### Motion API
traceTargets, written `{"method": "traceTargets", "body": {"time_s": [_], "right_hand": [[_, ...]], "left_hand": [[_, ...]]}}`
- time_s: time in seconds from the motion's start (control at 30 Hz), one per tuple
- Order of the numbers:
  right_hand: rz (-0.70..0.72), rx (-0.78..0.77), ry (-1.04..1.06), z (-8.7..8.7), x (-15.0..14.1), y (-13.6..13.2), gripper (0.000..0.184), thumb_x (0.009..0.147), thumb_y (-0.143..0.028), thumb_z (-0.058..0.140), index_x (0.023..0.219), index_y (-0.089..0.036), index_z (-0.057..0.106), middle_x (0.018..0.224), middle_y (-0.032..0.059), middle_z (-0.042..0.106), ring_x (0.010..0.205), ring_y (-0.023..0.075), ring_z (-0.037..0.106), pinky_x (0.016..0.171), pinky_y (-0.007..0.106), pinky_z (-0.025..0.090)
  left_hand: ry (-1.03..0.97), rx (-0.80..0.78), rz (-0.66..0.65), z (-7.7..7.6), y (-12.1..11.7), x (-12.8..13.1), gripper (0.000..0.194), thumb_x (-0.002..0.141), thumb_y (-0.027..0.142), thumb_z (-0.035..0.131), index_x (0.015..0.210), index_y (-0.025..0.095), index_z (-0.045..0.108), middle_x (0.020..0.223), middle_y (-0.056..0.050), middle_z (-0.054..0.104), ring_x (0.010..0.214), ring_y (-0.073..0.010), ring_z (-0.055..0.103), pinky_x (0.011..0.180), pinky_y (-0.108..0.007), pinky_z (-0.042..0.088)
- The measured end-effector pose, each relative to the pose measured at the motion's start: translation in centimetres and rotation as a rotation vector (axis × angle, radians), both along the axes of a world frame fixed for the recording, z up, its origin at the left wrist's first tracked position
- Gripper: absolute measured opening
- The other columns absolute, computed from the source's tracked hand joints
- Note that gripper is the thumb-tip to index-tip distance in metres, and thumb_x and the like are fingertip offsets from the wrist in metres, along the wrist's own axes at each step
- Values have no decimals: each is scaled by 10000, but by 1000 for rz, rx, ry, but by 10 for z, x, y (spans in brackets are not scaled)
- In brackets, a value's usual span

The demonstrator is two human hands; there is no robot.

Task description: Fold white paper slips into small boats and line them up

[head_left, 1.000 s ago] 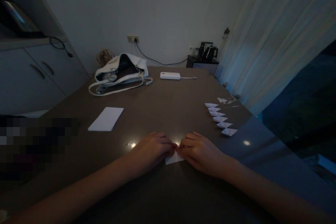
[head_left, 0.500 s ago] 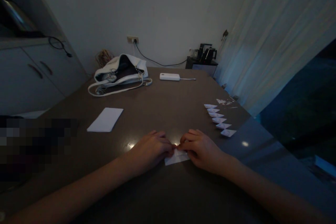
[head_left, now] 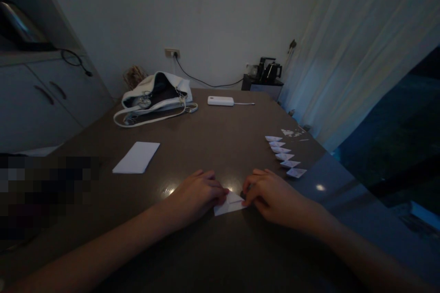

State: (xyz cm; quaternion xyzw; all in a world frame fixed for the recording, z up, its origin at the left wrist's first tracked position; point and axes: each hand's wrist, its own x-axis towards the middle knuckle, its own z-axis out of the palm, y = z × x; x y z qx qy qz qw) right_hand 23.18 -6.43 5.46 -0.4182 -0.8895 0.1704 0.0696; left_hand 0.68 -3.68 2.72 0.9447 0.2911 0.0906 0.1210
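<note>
A small white folded paper (head_left: 229,206) lies on the brown table between my hands, roughly triangular with a crease across its right side. My left hand (head_left: 199,197) is closed, its fingertips pinching the paper's upper left edge. At the right corner my right hand (head_left: 271,196) has curled fingers, thumb and fingertip touching the paper there. Off to the right stand several folded paper boats (head_left: 288,157) in a slanting row. A stack of white paper sheets (head_left: 136,158) rests on the left.
White paper scraps (head_left: 294,133) lie near the table's right edge. A white handbag (head_left: 158,96) sits at the back left, and a white power bank (head_left: 220,100) with a short cable at the back middle. A black kettle (head_left: 273,71) stands beyond the table.
My right hand has slid right and slightly down along the paper, away from my left hand, uncovering more of the folded sheet. My left hand has stayed nearly in place.
</note>
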Motion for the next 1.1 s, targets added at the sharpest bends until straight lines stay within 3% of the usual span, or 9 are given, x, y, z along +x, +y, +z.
{"method": "traceTargets", "body": {"time_s": [0.1, 0.23, 0.47, 0.6, 0.77, 1.0, 1.1], "right_hand": [[23, 31, 61, -6, -1, 4, 335, 746, 4, 504, 865, -220, 723, 908, 27, 645, 893, 173, 527, 813, 311, 355], [59, 85, -17, -9, -5, 7, 395, 786, -24, 506, 1055, -251, 685, 945, 42, 626, 913, 180, 518, 811, 318, 360], [59, 87, -237, 8, -6, 1, 398, 734, -2, 527, 955, -270, 720, 935, 51, 634, 937, 222, 527, 797, 365, 343], [53, 68, -296, 14, -4, -2, 384, 709, 7, 555, 906, -268, 735, 901, 58, 644, 914, 235, 533, 788, 378, 328], [40, 87, -207, 11, 0, -1, 377, 716, 12, 550, 890, -264, 739, 898, 47, 652, 918, 218, 535, 802, 363, 326], [100, 92, -85, 1, -6, -2, 437, 801, -30, 483, 1129, -267, 649, 967, 46, 633, 922, 197, 521, 835, 362, 349], [135, 61, -85, -1, -10, -7, 396, 794, -36, 495, 1080, -246, 672, 971, 54, 626, 931, 196, 524, 845, 353, 362]], "left_hand": [[6, 0, -4, 1, -1, 0, 160, 900, 186, 546, 833, 207, 689, 859, 0, 715, 773, -173, 531, 679, -285, 343], [24, 9, -9, 3, -1, -1, 124, 878, 172, 578, 826, 208, 684, 837, -1, 708, 768, -179, 527, 674, -286, 338], [13, 16, -7, -3, 1, -1, 129, 892, 192, 569, 937, 222, 686, 929, 2, 720, 800, -180, 533, 675, -292, 336], [-5, 21, -16, -4, 1, -2, 126, 892, 188, 567, 884, 220, 689, 899, 6, 722, 795, -179, 533, 670, -291, 329], [-7, 5, -17, -3, 1, -2, 155, 913, 208, 538, 861, 212, 684, 899, 1, 722, 786, -173, 533, 672, -288, 332], [18, 30, -10, -2, 0, -1, 116, 892, 198, 574, 908, 216, 688, 878, 2, 720, 780, -177, 525, 670, -299, 332], [14, 21, -9, -1, 0, -1, 122, 890, 196, 578, 931, 215, 691, 893, 1, 722, 772, -172, 523, 668, -292, 338]]}}
